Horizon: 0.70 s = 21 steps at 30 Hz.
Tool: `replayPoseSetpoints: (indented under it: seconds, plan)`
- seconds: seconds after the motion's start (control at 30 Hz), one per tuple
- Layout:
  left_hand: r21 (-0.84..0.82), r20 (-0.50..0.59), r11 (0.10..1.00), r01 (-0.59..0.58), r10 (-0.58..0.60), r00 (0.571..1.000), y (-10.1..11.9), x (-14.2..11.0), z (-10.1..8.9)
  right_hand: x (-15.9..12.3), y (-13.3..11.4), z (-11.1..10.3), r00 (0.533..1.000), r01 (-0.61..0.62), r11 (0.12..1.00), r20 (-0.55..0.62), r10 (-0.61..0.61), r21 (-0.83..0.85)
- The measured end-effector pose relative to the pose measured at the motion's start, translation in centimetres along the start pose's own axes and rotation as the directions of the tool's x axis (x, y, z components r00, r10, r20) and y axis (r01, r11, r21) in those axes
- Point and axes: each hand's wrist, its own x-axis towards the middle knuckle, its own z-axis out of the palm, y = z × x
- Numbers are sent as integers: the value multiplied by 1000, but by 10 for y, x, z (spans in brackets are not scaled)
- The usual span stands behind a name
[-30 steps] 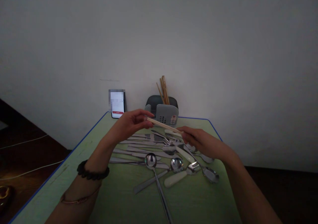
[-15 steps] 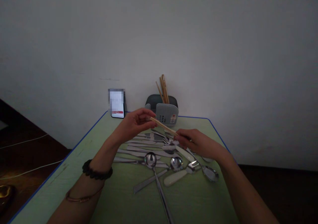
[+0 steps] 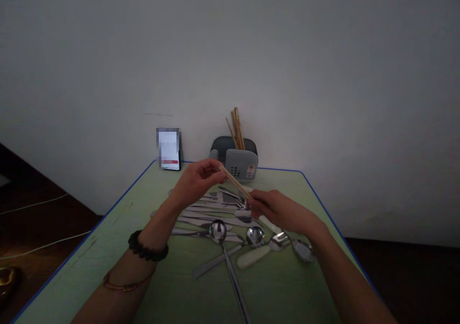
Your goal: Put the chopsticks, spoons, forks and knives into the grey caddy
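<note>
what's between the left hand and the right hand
Pale chopsticks bridge the gap in the head view, one end in the left hand, the other in the right hand.

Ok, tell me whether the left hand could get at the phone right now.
Probably yes: the phone stands near the left hand with nothing visible between them, though that hand holds one end of the pale chopsticks.

Head-worn view, facing forward and down over table [image 3: 287,285] toward wall [image 3: 230,65].
</note>
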Motion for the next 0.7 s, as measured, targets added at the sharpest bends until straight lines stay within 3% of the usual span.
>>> replayPoseSetpoints:
  seconds: [0.33, 0.57, 0.7]
  plan:
    - [-18, -55, 1000, 17, -18, 998, 4, 0, 4, 3, 1, 6, 1000, 3, 999, -7, -2, 37]
    - [-20, 40, 999, 25, -25, 999, 3, 0, 3, 5, 0, 6, 997, 19, 997, -74, -14, 74]
    - [103, 36, 994, -26, 22, 999, 3, 0, 1, 6, -1, 9, 988, 50, 996, -148, -39, 77]
